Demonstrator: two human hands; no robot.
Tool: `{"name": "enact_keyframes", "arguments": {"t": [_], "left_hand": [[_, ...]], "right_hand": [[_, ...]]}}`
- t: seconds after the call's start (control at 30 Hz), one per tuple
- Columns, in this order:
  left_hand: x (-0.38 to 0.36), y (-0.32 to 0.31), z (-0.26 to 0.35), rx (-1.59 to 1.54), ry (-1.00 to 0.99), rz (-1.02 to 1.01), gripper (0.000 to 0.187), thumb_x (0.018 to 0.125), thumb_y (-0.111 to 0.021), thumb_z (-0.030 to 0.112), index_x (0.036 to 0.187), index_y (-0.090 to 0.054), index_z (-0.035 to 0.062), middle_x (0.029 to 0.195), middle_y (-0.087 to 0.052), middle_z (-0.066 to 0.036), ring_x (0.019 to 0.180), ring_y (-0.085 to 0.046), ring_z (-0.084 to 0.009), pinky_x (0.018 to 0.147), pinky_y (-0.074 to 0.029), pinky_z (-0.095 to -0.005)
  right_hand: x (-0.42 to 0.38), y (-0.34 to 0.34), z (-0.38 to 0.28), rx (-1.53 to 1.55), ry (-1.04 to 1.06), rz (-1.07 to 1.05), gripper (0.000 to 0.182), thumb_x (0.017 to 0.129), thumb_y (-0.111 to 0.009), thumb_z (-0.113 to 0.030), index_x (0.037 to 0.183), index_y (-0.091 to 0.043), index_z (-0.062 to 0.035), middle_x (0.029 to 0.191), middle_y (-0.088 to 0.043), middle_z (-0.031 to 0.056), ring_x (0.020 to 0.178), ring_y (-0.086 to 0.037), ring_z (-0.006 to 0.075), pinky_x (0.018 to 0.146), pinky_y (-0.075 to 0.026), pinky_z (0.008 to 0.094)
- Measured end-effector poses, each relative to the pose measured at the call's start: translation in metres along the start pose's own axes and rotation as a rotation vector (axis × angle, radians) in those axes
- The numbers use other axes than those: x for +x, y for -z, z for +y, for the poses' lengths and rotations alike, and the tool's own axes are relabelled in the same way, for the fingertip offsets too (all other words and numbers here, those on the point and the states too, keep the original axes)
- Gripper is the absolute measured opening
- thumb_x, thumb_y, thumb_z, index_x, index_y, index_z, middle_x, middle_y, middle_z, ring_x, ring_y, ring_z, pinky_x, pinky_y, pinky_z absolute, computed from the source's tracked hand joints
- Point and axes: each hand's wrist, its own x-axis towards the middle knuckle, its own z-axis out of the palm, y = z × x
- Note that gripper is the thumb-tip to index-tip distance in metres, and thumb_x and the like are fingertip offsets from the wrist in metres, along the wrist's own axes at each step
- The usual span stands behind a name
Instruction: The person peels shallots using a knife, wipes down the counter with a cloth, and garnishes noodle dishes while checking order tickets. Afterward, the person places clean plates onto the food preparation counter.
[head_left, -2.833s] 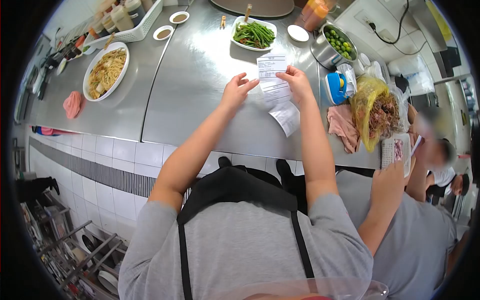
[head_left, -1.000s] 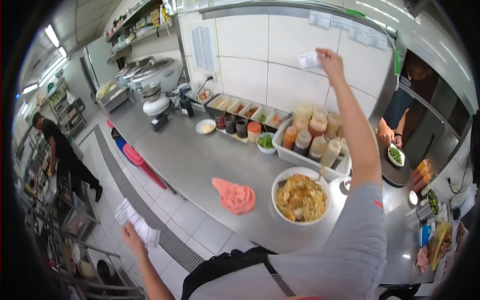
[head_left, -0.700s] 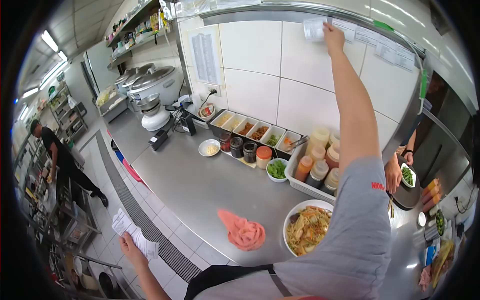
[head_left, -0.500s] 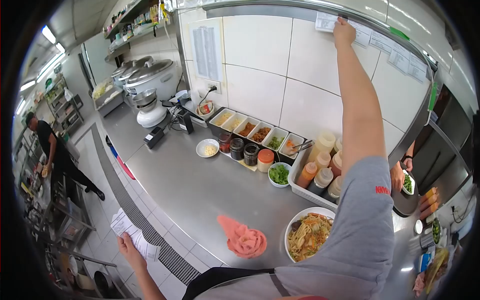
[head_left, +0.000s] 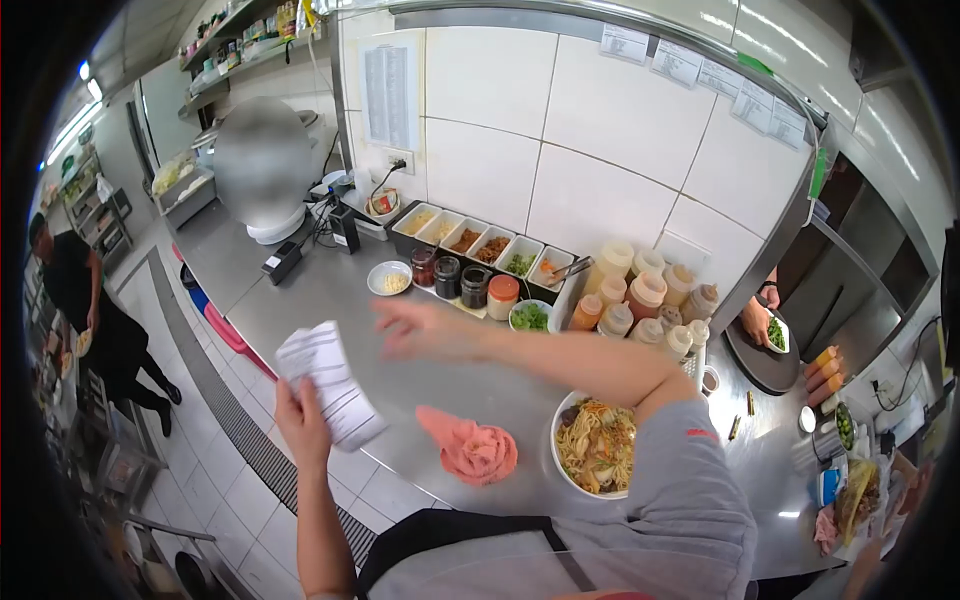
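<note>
My left hand point(head_left: 303, 425) is closed on printed paper slips point(head_left: 335, 385), held up over the counter's front edge. Motion blurs my right hand point(head_left: 425, 330), which is stretched across the counter to the right of the slips, its fingers apart and nothing visible in them. Beneath my right forearm stands a white bowl of noodles point(head_left: 597, 447) with vegetables. A crumpled pink cloth point(head_left: 470, 447) lies to its left. Behind my right hand are a small bowl of chopped garlic-like bits point(head_left: 389, 279) and several jars point(head_left: 447, 277).
Topping trays point(head_left: 466, 240) line the wall, beside squeeze bottles point(head_left: 648, 290) in a basket. Paper slips point(head_left: 677, 62) hang from the rail above. At right, another person's hand point(head_left: 757, 322) is at a dish of greens point(head_left: 777, 335). A co-worker point(head_left: 80, 290) stands far left.
My right hand has left the slip on the rail and swung down and left over the counter. My left hand has raised its slips and brought them right.
</note>
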Motion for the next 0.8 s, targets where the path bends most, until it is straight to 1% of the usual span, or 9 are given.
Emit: {"name": "enact_keyframes", "arguments": {"t": [0.07,0.13,0.17,0.2,0.27,0.33,0.47,0.57,0.8], "left_hand": [[0.005,-0.008,0.025,-0.063,0.036,-0.026,0.013,0.086,-0.048,0.011,0.085,-0.049,-0.0012,0.064,-0.05,0.0,0.054,-0.04,-0.0034,0.044,-0.031,-0.0199],[0.008,-0.006,0.027,-0.174,0.047,-0.025,0.014,0.086,-0.049,0.012,0.091,-0.049,-0.0017,0.069,-0.055,-0.003,0.054,-0.045,-0.0043,0.044,-0.035,-0.0201],[0.008,-0.002,0.027,-0.185,0.066,-0.022,0.018,0.084,-0.052,0.011,0.095,-0.048,-0.002,0.07,-0.056,-0.004,0.055,-0.048,-0.0054,0.046,-0.037,-0.0201],[0.009,0.006,0.026,-0.186,0.092,-0.005,0.022,0.083,-0.054,0.011,0.099,-0.048,-0.0023,0.071,-0.058,-0.006,0.057,-0.051,-0.0065,0.047,-0.039,-0.0201],[0.006,0.02,0.019,-0.249,0.147,0.011,0.036,0.077,-0.06,0.008,0.108,-0.043,-0.0017,0.08,-0.059,-0.008,0.066,-0.055,-0.0102,0.055,-0.043,-0.0221],[-0.005,0.039,0.022,-0.502,0.308,-0.079,0.053,0.07,-0.064,0.002,0.116,-0.037,-0.0003,0.091,-0.058,-0.011,0.079,-0.057,-0.0143,0.065,-0.046,-0.0255],[-0.02,0.079,-0.002,-0.625,0.44,0.005,0.071,0.068,-0.062,-0.006,0.128,-0.026,0.0061,0.1,-0.056,-0.012,0.09,-0.056,-0.0185,0.075,-0.046,-0.0284],[-0.035,0.107,-0.014,-0.633,0.543,0.121,0.074,0.068,-0.062,-0.007,0.13,-0.024,0.0098,0.096,-0.058,-0.012,0.078,-0.059,-0.0145,0.063,-0.049,-0.0252],[-0.063,0.14,-0.025,-0.364,0.389,0.265,0.072,0.068,-0.056,-0.01,0.129,-0.023,0.0066,0.084,-0.059,-0.009,0.079,-0.058,-0.014,0.068,-0.046,-0.0236]], "right_hand": [[-0.001,-0.04,-0.016,0.121,-0.058,0.01,0.03,0.08,-0.058,-0.014,0.107,-0.052,-0.0007,0.092,-0.058,0.0044,0.077,-0.055,0.0095,0.066,-0.046,0.0238],[0.006,-0.062,-0.021,0.385,-0.192,-0.011,0.022,0.079,-0.058,-0.013,0.095,-0.057,0.0023,0.092,-0.059,0.008,0.077,-0.055,0.0098,0.066,-0.046,0.0251],[0.019,-0.076,0.003,0.306,-0.093,0.091,0.02,0.078,-0.057,-0.008,0.095,-0.057,0.0016,0.084,-0.061,0.0069,0.071,-0.057,0.0102,0.059,-0.047,0.0245],[0.023,-0.085,0.005,0.321,-0.11,0.042,0.02,0.078,-0.057,-0.008,0.095,-0.057,0.0016,0.084,-0.061,0.0069,0.071,-0.057,0.0102,0.059,-0.047,0.0245],[0.036,-0.108,0.007,0.676,-0.117,0.118,0.02,0.077,-0.056,-0.005,0.096,-0.057,0.0014,0.084,-0.061,0.0075,0.071,-0.057,0.0109,0.059,-0.047,0.025],[0.046,-0.122,0.003,0.759,-0.235,0.06,0.018,0.076,-0.055,-0.004,0.093,-0.058,0.0009,0.085,-0.061,0.0077,0.073,-0.058,0.0128,0.065,-0.048,0.0263],[0.076,-0.161,0.02,0.879,-0.236,0.022,0.015,0.078,-0.055,-0.007,0.091,-0.057,0.0003,0.083,-0.061,0.0071,0.073,-0.059,0.0153,0.065,-0.049,0.0281],[0.086,-0.187,0.013,0.882,-0.287,-0.027,0.012,0.079,-0.056,-0.007,0.09,-0.056,-0.0012,0.081,-0.061,0.0064,0.071,-0.059,0.0148,0.065,-0.049,0.0278],[0.108,-0.233,0.025,0.937,-0.259,-0.153,0.008,0.08,-0.056,-0.007,0.087,-0.055,-0.0037,0.081,-0.061,0.0069,0.069,-0.059,0.015,0.063,-0.048,0.0281]]}}
